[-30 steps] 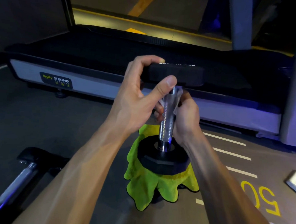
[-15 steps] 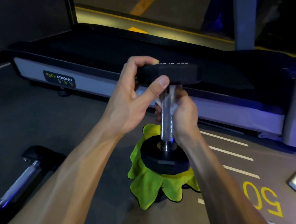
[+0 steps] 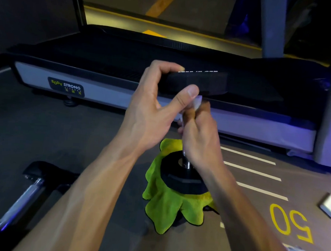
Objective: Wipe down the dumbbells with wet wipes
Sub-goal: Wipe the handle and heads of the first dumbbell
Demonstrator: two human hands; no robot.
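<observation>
Left hand (image 3: 152, 107) grips the upright dumbbell (image 3: 197, 83)'s top head; right hand (image 3: 200, 138) wraps a wet wipe (image 3: 197, 102) round its handle.

Both forearms bare to the frame edge — no sleeves, watch or gloves in view. Left hand (image 3: 152, 113) and right hand (image 3: 200, 138) ungloved; left thumbnail short, trimmed. Tendons and veins raised along the left forearm — right partly blurred.

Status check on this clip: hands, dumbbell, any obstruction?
Left hand grips top black head of upright chrome-handled dumbbell. Right hand wraps white wet wipe round handle. Lower head sits on lime-green cloth. No obstruction visible.
</observation>
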